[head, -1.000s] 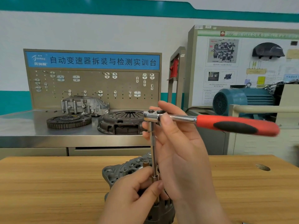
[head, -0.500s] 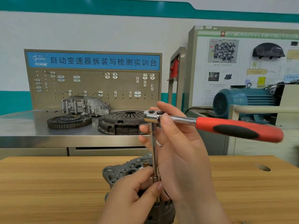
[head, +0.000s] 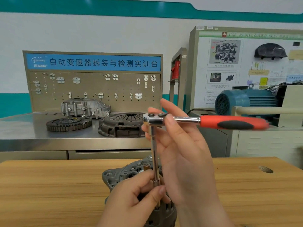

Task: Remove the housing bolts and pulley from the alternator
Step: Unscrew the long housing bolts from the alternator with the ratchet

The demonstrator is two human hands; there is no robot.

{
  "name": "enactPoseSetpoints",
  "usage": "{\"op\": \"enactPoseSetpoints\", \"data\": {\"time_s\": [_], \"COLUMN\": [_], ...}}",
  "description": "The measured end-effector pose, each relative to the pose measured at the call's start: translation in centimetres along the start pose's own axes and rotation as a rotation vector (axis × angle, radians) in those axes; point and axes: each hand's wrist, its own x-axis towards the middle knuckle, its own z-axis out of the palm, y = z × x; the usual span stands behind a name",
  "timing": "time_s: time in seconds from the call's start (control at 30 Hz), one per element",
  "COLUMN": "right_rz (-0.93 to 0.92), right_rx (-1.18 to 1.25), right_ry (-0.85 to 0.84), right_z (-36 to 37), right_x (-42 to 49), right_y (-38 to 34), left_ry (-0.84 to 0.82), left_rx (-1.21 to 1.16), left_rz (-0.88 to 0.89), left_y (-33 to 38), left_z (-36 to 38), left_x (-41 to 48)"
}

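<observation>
Ribbed grey cast-metal alternator (head: 117,176) low centre on grainy wooden counter (head: 49,185). Fingers of left hand (head: 131,204) pinching base of smooth chrome extension bar (head: 153,153); right hand (head: 183,158) gripping head of polished red-handled ratchet (head: 205,122), mid-frame.

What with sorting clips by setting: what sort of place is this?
Probably an automotive training workshop: a pegboard bench with a clutch cover and flywheel, a teaching panel, and an alternator.

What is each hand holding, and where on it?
The right hand grips the ratchet at its head, not the red handle. The left hand pinches the extension bar near its lower end.
</observation>
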Motion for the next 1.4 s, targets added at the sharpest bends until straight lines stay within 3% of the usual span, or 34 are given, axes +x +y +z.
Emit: {"op": "enactPoseSetpoints", "data": {"time_s": [0.17, 0.37, 0.67, 0.93, 1.17, 1.4], "right_rz": [0.026, -0.040, 0.084, -0.106, 0.009, -0.090], "right_rx": [0.088, -0.074, 0.100, -0.176, 0.053, -0.210], "right_ry": [0.006, -0.020, -0.009, -0.052, -0.017, -0.033], "right_z": [-0.1, 0.1, 0.0, 0.3, 0.0, 0.1], "right_x": [0.1, 0.0, 0.2, -0.2, 0.1, 0.0], "right_y": [-0.3, 0.1, 0.1, 0.4, 0.2, 0.7], "left_ry": [0.016, -0.013, 0.045, 0.091, 0.061, 0.069], "left_rx": [0.040, -0.054, -0.006, -0.047, 0.023, -0.057], "left_rz": [0.044, -0.039, -0.005, -0.086, -0.011, -0.073], "left_y": [0.3, 0.0, 0.3, -0.1, 0.4, 0.2], "left_z": [-0.1, -0.4, 0.1, 0.4, 0.2, 0.3], "left_x": [-0.2, 0.1, -0.1, 0.1, -0.3, 0.1]}}
